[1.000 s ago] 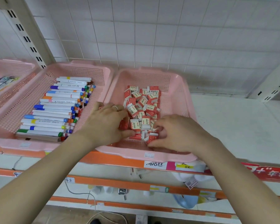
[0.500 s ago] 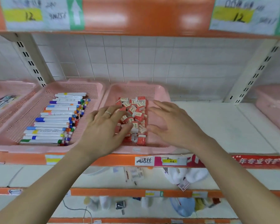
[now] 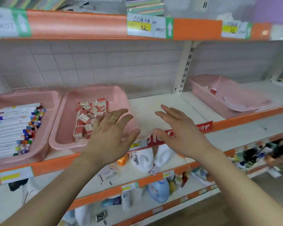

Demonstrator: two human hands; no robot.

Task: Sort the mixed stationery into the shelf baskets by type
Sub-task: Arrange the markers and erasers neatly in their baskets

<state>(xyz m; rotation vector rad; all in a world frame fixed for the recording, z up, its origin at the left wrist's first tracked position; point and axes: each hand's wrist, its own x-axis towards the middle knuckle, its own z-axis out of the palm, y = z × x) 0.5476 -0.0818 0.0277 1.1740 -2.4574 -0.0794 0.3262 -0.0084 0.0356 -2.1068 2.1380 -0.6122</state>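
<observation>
All three baskets [image 3: 95, 95] are pink with a perforated mesh pattern. The erasers [image 3: 90, 115] are white in red-and-white wrappers. The markers [image 3: 15, 124] have white barrels with caps in blue, purple, green, orange and red. Shelf edges [image 3: 75, 25] are orange, with white price tags [image 3: 147, 26] carrying yellow patches and a green stripe with a white arrow. Back wall [image 3: 104, 62] is white tile, grid pattern. Gold ring [image 3: 113, 118] on the left hand [image 3: 109, 132].
</observation>
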